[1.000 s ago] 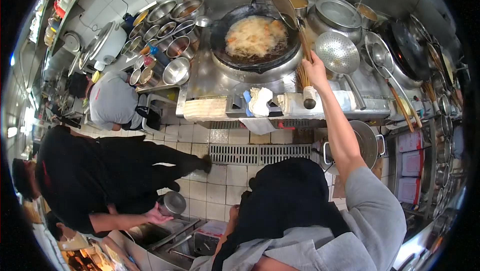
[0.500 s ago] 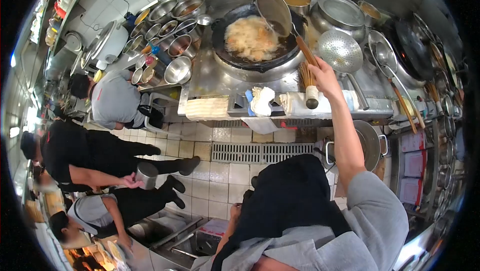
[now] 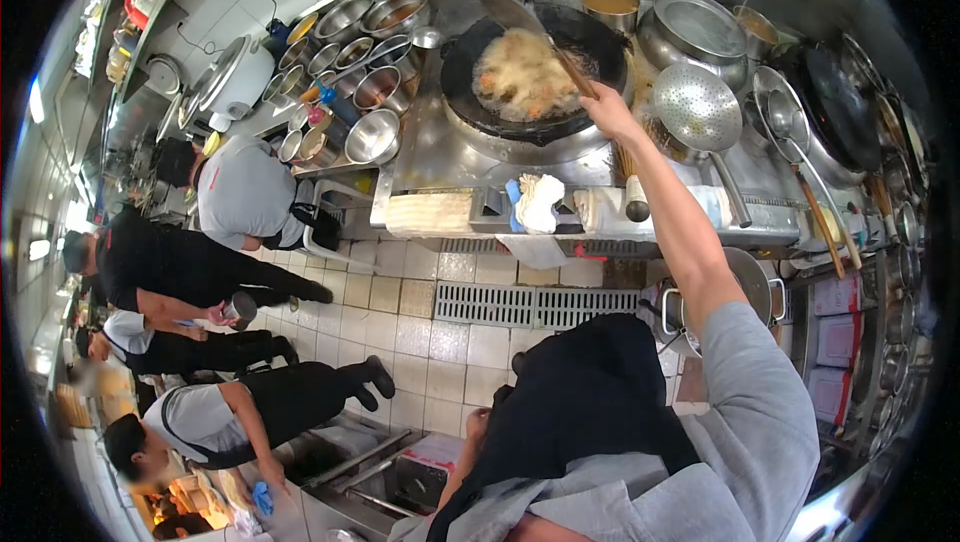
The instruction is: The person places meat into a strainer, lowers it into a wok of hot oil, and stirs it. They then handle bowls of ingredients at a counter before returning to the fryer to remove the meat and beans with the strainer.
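Note:
My right hand (image 3: 610, 114) is wrapped round the wooden handle of a large round strainer (image 3: 512, 14). The strainer is tilted nearly edge-on above the far left side of a black wok (image 3: 461, 75). Pale, battered-looking pieces of food (image 3: 522, 82) with orange bits bubble in the oil. Below my right forearm lies a bamboo brush (image 3: 636, 200) with a wrapped handle, its bristles partly hidden. My left hand (image 3: 478, 425) is low beside my black apron, its fingers curled; whatever they may hold is hidden.
A perforated ladle (image 3: 697, 108) rests right of the wok, with lidded pots (image 3: 697, 27) behind it. Metal bowls (image 3: 373, 137) crowd the left. Folded cloths (image 3: 430, 213) line the stove's front edge. A deep pot (image 3: 742, 292) stands under my right arm. Several co-workers (image 3: 190, 267) are at left.
My right hand has moved left and up, tipping the strainer from its slanted face to nearly edge-on. The co-worker with the metal container has moved back, and another person shows behind.

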### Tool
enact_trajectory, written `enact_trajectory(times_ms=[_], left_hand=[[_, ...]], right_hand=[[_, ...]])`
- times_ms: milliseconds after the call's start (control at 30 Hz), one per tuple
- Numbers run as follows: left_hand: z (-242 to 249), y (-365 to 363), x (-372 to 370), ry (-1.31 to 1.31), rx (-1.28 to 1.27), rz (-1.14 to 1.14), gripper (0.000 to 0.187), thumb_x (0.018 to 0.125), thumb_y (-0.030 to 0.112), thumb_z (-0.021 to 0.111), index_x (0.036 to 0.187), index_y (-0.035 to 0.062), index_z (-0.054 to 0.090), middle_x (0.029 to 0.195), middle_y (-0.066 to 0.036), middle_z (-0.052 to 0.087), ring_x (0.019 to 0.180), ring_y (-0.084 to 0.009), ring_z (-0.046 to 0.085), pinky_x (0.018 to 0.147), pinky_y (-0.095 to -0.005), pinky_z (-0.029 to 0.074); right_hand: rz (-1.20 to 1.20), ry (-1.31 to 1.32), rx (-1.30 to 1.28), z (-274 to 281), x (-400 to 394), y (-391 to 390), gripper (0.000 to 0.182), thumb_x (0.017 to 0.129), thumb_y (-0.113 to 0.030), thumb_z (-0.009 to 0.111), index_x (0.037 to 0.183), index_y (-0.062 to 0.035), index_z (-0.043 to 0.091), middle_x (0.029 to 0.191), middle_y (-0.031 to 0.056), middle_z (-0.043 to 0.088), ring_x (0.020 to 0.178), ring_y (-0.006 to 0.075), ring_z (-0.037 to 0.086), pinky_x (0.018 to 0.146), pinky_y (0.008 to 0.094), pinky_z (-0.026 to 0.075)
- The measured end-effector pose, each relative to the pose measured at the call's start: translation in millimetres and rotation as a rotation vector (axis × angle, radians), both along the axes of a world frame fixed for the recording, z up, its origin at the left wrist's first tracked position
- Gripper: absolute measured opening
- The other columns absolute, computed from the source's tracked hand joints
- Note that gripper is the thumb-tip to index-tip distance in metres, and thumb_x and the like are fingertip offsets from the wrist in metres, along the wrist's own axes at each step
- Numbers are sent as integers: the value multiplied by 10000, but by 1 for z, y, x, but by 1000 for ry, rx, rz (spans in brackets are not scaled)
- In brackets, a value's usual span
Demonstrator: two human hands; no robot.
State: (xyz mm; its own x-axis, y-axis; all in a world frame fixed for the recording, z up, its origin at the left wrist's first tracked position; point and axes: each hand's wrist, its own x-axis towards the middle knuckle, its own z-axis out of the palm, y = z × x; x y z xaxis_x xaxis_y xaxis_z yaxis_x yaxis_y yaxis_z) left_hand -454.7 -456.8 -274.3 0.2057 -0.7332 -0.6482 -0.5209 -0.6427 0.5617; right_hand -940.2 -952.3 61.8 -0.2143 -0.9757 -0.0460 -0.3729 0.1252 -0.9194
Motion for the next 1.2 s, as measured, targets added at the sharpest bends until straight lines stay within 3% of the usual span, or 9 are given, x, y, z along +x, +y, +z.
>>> enact_trajectory(times_ms=[100, 167, 367, 400, 500, 700, 900, 967, 1200], left_hand=[[-69, 33, 23, -77, 30, -18, 329, 799, 275, 610, 978, 3, 657, 862, -182, 671, 820, -256, 652, 729, -330, 491], [-70, 35, 23, -74, 37, -17, 323, 800, 268, 610, 979, 3, 656, 865, -185, 669, 820, -259, 651, 730, -331, 491], [32, -6, -11, -97, 96, -19, 305, 804, 247, 611, 982, 3, 653, 874, -195, 663, 818, -271, 649, 731, -335, 490], [41, -10, -15, -96, 105, -22, 302, 805, 244, 611, 983, 3, 653, 876, -197, 662, 818, -272, 649, 731, -335, 490], [-71, 11, 35, 198, -80, 2, 282, 812, 216, 598, 991, 4, 648, 865, -186, 663, 806, -261, 648, 724, -339, 491], [49, -38, -18, -65, 77, -147, 269, 812, 201, 585, 988, 7, 645, 851, -158, 665, 787, -227, 640, 698, -325, 489], [67, -41, -23, -52, 111, -138, 276, 809, 206, 573, 976, 0, 651, 860, -170, 665, 782, -241, 640, 697, -327, 487], [0, -20, 5, 2, 75, -80, 281, 809, 209, 571, 970, -6, 652, 849, -181, 663, 777, -254, 641, 698, -332, 487], [3, -16, 2, 4, 21, -95, 285, 806, 208, 577, 964, -17, 652, 808, -199, 659, 776, -267, 644, 695, -337, 488]], right_hand=[[95, 133, -119, -11, -1, 0, 391, 822, -188, 571, 1197, -81, 543, 913, 173, 637, 862, 262, 597, 797, 356, 448], [149, 145, -141, -14, -2, 3, 413, 820, -184, 577, 1215, -73, 531, 947, 177, 636, 897, 268, 597, 815, 353, 442], [206, 72, -50, 9, -3, 49, 466, 835, -152, 569, 1271, -17, 473, 1054, 146, 617, 956, 222, 568, 862, 323, 412], [232, 43, -52, 17, -3, 58, 463, 842, -142, 567, 1282, -32, 468, 889, 86, 610, 790, 165, 552, 729, 296, 443], [267, -69, 76, 29, -12, 77, 459, 851, -144, 565, 1291, -55, 466, 679, 10, 512, 584, 100, 462, 523, 259, 390], [279, -233, 172, 44, -22, 109, 455, 869, -157, 551, 1310, -99, 455, 563, -59, 386, 458, 49, 335, 406, 235, 267], [241, -184, 127, 52, -21, 128, 450, 867, -160, 558, 1300, -80, 463, 601, -62, 405, 514, 49, 360, 458, 219, 298], [225, -138, 116, 56, -19, 134, 458, 864, -154, 559, 1299, -53, 458, 644, -46, 443, 569, 61, 396, 512, 224, 337], [254, -51, -35, 35, -25, 136, 481, 847, -121, 561, 1294, 9, 440, 889, 56, 597, 770, 115, 513, 720, 258, 425]])
